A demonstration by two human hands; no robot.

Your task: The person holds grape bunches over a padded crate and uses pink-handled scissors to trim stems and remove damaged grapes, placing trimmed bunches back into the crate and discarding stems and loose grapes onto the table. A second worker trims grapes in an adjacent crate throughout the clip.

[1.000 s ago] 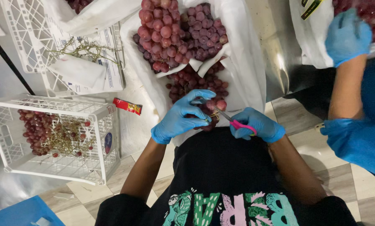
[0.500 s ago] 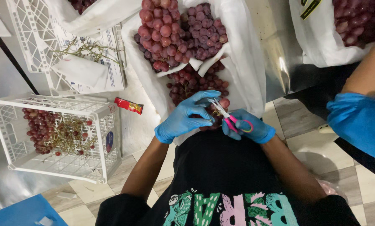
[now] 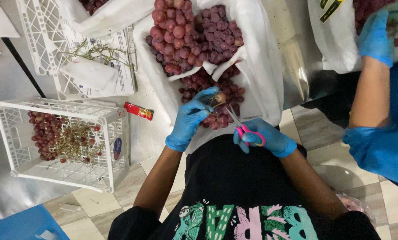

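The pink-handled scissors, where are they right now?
In the head view, centre right: the pink-handled scissors are in the right hand, blades pointing at the red grapes the left hand touches.

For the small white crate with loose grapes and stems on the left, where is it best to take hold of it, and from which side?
Probably by the top rim of the white crate, on its two short ends, coming down from above with one hand per end. The rim is a flat ledge and the walls are open lattice, so fingers can hook in. It sits upright with loose grapes and stems inside, so it should be lifted level.
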